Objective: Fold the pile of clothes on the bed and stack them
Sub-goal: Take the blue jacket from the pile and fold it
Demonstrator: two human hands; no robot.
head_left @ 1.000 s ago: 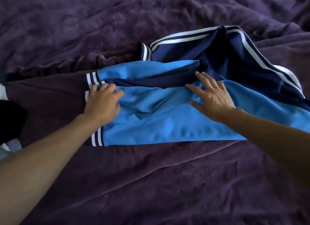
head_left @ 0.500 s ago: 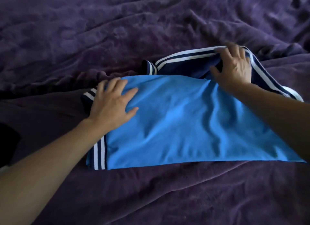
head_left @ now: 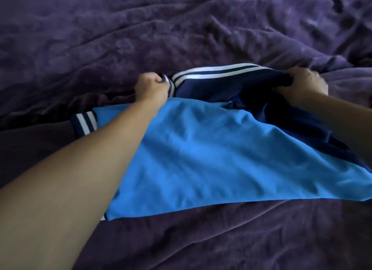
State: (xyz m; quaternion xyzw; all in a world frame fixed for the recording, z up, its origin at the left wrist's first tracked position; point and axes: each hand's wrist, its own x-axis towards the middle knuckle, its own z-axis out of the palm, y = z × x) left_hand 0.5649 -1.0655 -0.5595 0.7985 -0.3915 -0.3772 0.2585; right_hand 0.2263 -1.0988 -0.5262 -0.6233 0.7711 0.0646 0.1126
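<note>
Head view: the left forearm (head_left: 80, 179) crosses from the lower left of the frame and covers the left part of the garment (head_left: 201, 159). Its left edge therefore shows only in pieces: a navy cuff (head_left: 84, 121) with white stripes above the arm at middle left, and a sliver of stripe just under the arm lower down. The garment's right corner is cut off by the right edge of the frame. The right forearm (head_left: 342, 116) runs out there too, lying over dark cloth. The fingertips of both hands are buried in fabric and cannot be seen. What sort of garment it is cannot be told from its shape.

The garment lies in the middle of the frame on the bed (head_left: 120, 38), on its rumpled purple blanket (head_left: 221, 239). Its near part is a broad bright blue panel, spread fairly flat with shallow creases, its lower edge a straight line slanting slightly up to the right. Its far part is a navy section (head_left: 231, 88), bunched and raised, with a band of white stripes (head_left: 211, 71) along its top edge.

The left hand (head_left: 151, 87), just above the middle of the frame, is a fist whose grip is clamped on the striped left end of the navy section. The right hand (head_left: 300, 82), at upper right, has its grip clamped on the navy section at the right end of the stripes, fingers curled down into the cloth
</note>
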